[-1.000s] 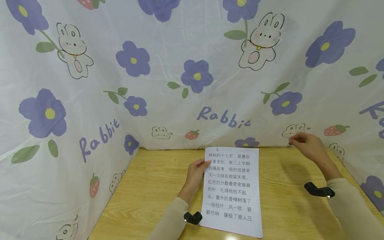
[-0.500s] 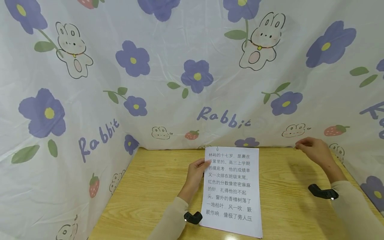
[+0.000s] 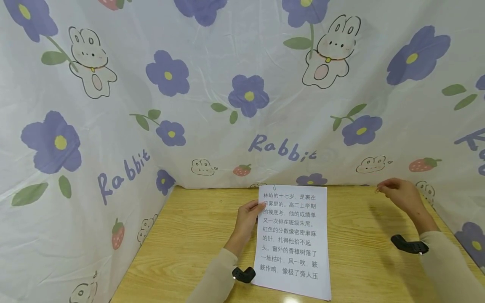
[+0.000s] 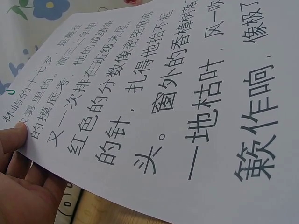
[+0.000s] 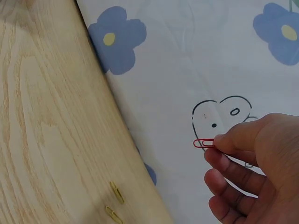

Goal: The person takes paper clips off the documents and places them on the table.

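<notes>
My left hand [image 3: 249, 216] holds the printed sheets of paper [image 3: 291, 244] by their upper left edge, thumb on the front and fingers behind. A green paper clip [image 4: 10, 92] sits on the top edge of the sheets, near the left corner. Off to the right, my right hand [image 3: 402, 197] pinches a red paper clip [image 5: 203, 143] between thumb and index finger, its looped end sticking out. Two yellow paper clips [image 5: 117, 192] lie on the wooden table below that hand in the right wrist view.
The wooden table [image 3: 201, 235] runs back to a white curtain [image 3: 212, 126] printed with purple flowers and rabbits, which hangs along the far side and both flanks. Each wrist wears a black camera band [image 3: 409, 244].
My right hand has moved slightly right and down in the head view, the small clip still in its fingertips. The left hand and the sheets stay where they were.
</notes>
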`<state>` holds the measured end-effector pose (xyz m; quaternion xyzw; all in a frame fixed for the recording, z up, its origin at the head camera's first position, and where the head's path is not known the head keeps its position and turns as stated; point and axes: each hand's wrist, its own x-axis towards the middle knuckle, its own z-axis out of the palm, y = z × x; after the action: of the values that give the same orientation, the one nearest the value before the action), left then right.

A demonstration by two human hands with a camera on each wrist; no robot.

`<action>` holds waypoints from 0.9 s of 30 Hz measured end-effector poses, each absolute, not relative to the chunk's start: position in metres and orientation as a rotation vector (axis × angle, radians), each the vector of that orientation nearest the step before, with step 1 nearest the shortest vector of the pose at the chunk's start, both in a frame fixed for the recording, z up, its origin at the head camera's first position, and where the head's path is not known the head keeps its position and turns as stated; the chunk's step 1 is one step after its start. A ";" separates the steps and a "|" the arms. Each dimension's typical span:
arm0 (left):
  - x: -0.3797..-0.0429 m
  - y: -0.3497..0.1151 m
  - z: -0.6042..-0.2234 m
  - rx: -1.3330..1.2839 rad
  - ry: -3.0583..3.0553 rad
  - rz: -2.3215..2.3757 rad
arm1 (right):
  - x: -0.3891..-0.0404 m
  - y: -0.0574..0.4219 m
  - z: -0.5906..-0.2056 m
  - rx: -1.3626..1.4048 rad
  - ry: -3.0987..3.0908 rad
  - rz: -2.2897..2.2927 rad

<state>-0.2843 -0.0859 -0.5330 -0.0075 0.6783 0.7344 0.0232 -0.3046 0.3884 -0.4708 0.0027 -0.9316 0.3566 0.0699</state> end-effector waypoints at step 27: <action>-0.285 -0.086 -0.535 -0.040 2.105 2.274 | -0.304 0.423 -0.520 -0.165 -2.881 1.118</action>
<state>-0.2849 -0.0855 -0.5348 -0.0130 0.6791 0.7336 0.0215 -0.3038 0.4229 -0.5196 -0.0533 -0.9307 0.3612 0.0233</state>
